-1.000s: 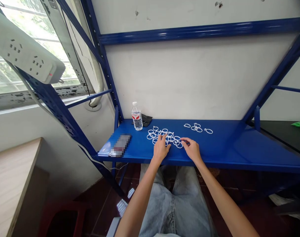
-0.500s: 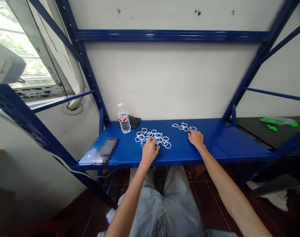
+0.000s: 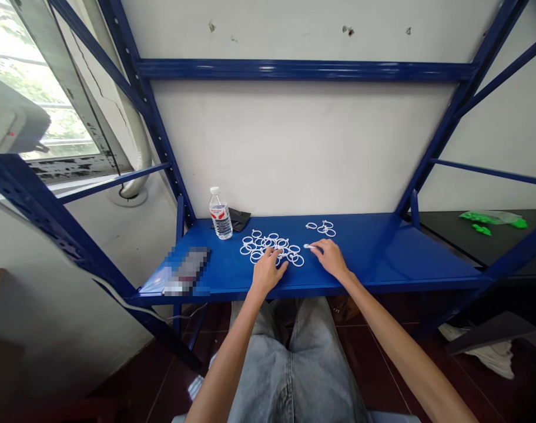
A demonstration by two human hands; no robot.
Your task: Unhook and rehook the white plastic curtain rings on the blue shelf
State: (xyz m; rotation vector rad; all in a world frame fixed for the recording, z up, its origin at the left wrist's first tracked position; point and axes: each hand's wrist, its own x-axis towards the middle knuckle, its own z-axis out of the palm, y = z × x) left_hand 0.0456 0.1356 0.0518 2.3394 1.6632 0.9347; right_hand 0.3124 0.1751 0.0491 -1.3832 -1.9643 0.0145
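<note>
In the head view, at the middle of the blue table (image 3: pixel 382 254), a loose, partly overlapping pile of white rings (image 3: pixel 271 242), each with a small knob or tab where visible. Over the near side of this pile, the left hand (image 3: pixel 267 271), palm down, with the fingers bent and the thumb apart from them. Impossible to tell about any contact between the hidden fingertips and single rings.

Just to the right of the pile, the right hand (image 3: pixel 332 259), with thumb and fingers together, pinching one white ring (image 3: pixel 308 246). Seen almost from the edge, therefore like a short white bar, pointing towards the pile but apart from it.

Behind the right hand, nearer to the wall (image 3: pixel 294 147), a small group of rings (image 3: pixel 325 228), some overlapping and one lying a little to the left. To the left of the pile, a clear bottle (image 3: pixel 221 216), upright, with white cap and a red and white label; just beside it, a flat black item (image 3: pixel 240 220). Nearer to the left end of the table, a dark object (image 3: pixel 192 267), blurred into squares.
</note>
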